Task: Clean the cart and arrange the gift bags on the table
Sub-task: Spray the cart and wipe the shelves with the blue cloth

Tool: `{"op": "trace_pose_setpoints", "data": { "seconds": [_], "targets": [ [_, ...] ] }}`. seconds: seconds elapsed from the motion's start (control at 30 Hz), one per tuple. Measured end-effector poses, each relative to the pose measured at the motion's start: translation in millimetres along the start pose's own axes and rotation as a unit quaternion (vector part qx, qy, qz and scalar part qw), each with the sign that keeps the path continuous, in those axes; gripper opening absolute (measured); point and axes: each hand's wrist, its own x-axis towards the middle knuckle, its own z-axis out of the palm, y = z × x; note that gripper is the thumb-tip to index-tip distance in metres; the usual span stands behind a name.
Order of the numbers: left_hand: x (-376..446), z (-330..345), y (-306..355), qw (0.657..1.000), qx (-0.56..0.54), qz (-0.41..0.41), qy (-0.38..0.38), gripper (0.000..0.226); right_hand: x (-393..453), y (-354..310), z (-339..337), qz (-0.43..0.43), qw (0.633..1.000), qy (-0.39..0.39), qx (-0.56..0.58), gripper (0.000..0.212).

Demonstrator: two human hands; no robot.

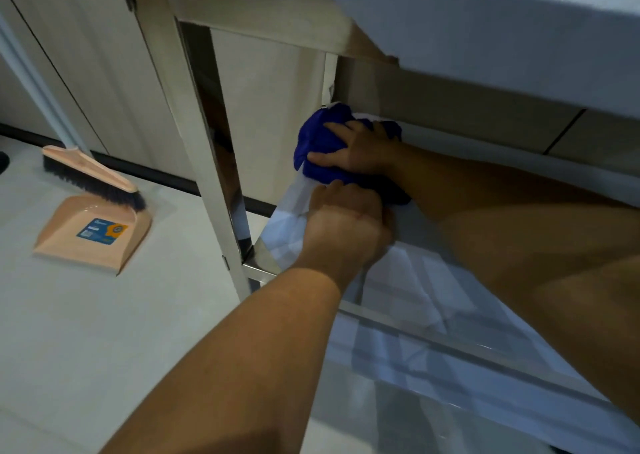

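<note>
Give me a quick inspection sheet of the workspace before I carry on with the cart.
Surface: shiny lower cart shelf, reflective, under wiping.
Job's things: blue cloth bunched on the shelf's far corner; gift bags not in view.
Clutter: peach dustpan on the floor, brush resting on it.
Grippers: right hand grips the cloth; left hand curled just beside it, its grip unclear.
Cables: nothing seen.
Surroundings: metal cart leg, pale floor, cabinet doors behind.
</note>
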Motion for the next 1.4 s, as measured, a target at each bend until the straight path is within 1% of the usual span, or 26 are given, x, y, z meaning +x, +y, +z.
{"op": "trace_pose_setpoints", "data": {
  "seconds": [0.03,0.07,0.13,0.17,0.23,0.27,0.3,0.37,0.43,0.5,0.57,0.63,0.73,0.8,0.87,0.9,0.93,0.97,1.07,1.13,1.2,1.27,1.33,1.4],
  "targets": [
    [0.1,1.1,-0.4,1.0,-0.002,0.003,-0.017,0.041,-8.1,-1.2,0.7,-0.008,1.0,-0.003,0.001,0.101],
    [-0.3,1.9,0.2,1.0,0.002,0.002,-0.015,0.04,-12.4,-1.9,3.8,-0.017,1.0,-0.005,0.002,0.1],
    [-5.6,2.3,3.9,1.0,0.016,-0.006,0.016,0.042,-20.6,-3.0,10.1,-0.032,0.999,-0.001,0.003,0.099],
    [-6.8,2.7,6.4,1.0,0.018,-0.007,0.016,0.048,-22.8,-1.4,14.6,-0.035,0.999,0.007,0.005,0.098],
    [-6.0,3.5,8.2,0.999,0.032,-0.01,-0.017,0.071,-27.8,2.6,21.8,-0.032,0.999,0.038,0.011,0.097],
    [-3.6,5.9,6.7,0.999,0.03,-0.008,-0.008,0.079,-29.3,5.3,25.4,-0.025,0.998,0.054,0.013,0.095],
    [-1.8,6.4,4.1,1.0,0.019,-0.001,0.016,0.082,-30.6,6.8,26.5,-0.018,0.998,0.062,0.013,0.094],
    [-4.9,9.0,1.0,0.998,-0.005,0.037,0.056,0.082,-34.8,15.9,29.4,-0.005,0.998,0.068,0.015,0.094],
    [-10.8,7.6,0.7,0.995,-0.009,0.064,0.078,0.079,-43.1,29.6,31.4,0.013,0.996,0.085,0.012,0.093],
    [-14.5,2.9,4.0,0.997,-0.004,0.03,0.076,0.066,-53.4,45.5,34.6,0.028,0.994,0.109,0.005,0.092],
    [-16.8,-1.8,7.8,0.998,0.033,0.002,0.058,0.067,-63.9,59.5,38.3,0.034,0.991,0.128,-0.009,0.092],
    [-17.8,-3.5,12.3,0.996,0.076,0.004,0.04,0.068,-75.0,73.4,38.8,0.048,0.989,0.143,-0.006,0.088],
    [-17.7,-4.4,18.6,0.996,0.091,-0.007,0.023,0.065,-93.9,91.9,37.2,0.068,0.985,0.161,-0.005,0.073],
    [-16.8,-3.2,29.5,0.996,0.081,-0.004,0.046,0.054,-102.4,105.2,35.5,0.099,0.984,0.147,0.006,0.077],
    [-19.3,1.1,51.5,0.994,0.066,0.005,0.088,0.044,-109.7,119.3,32.7,0.106,0.983,0.149,0.006,0.087],
    [-21.8,5.8,67.9,0.993,0.06,0.02,0.095,0.05,-113.2,129.6,31.4,0.107,0.983,0.151,0.004,0.087],
    [-25.9,10.7,86.4,0.994,0.055,0.037,0.09,0.06,-119.7,141.4,29.2,0.111,0.983,0.148,0.002,0.085],
    [-29.9,14.6,105.3,0.995,0.044,0.041,0.084,0.063,-126.3,155.5,27.5,0.121,0.982,0.143,0.001,0.085],
    [-38.9,27.9,160.8,0.998,0.028,0.029,0.058,0.042,-151.8,206.2,21.0,0.167,0.975,0.147,0.007,0.102],
    [-49.9,36.0,200.3,0.999,0.042,0.024,0.018,0.048,-170.5,243.8,15.9,0.199,0.968,0.151,0.018,0.106],
    [-67.2,48.8,243.6,0.997,0.067,0.025,-0.025,0.065,-199.8,272.9,7.7,0.229,0.96,0.158,0.031,0.101],
    [-85.7,62.5,277.5,0.995,0.071,0.03,-0.058,0.078,-231.5,298.3,1.4,0.264,0.948,0.175,0.043,0.087],
    [-95.2,70.8,291.9,0.997,0.066,0.024,-0.04,0.083,-258.2,324.7,-2.1,0.293,0.937,0.185,0.047,0.079],
    [-94.3,72.2,293.0,0.997,0.076,0.015,-0.015,0.083,-280.7,346.3,-4.5,0.315,0.93,0.186,0.046,0.079]
  ]
}}
